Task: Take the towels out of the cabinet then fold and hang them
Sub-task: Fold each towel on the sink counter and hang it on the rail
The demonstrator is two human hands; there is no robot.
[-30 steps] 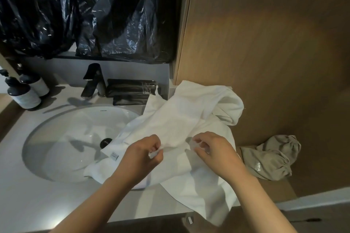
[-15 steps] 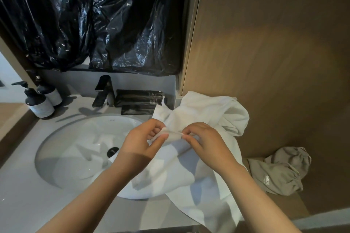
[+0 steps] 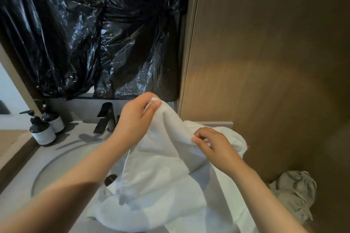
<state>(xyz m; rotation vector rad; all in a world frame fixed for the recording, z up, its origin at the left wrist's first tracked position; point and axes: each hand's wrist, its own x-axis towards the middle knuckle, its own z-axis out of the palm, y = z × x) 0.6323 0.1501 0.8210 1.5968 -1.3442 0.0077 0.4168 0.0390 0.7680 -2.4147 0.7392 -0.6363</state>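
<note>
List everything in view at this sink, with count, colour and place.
countertop: one, grey, bottom left
sink: one, white, set in countertop
drain: one, black, sink bottom
faucet: one, black, behind sink
pump bottles: two, dark with white labels, back left
towel: one, white, draped across sink and countertop
plastic sheeting: one, black, wall above faucet
wood panel: one, brown, right of sink
crumpled cloth: one, beige, lower right
left hand: one, raised, pinching towel corner
right hand: one, lower, pinching towel edge

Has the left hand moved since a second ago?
Yes: the left hand rose from below the faucet to level with it, lifting the white towel.
</note>
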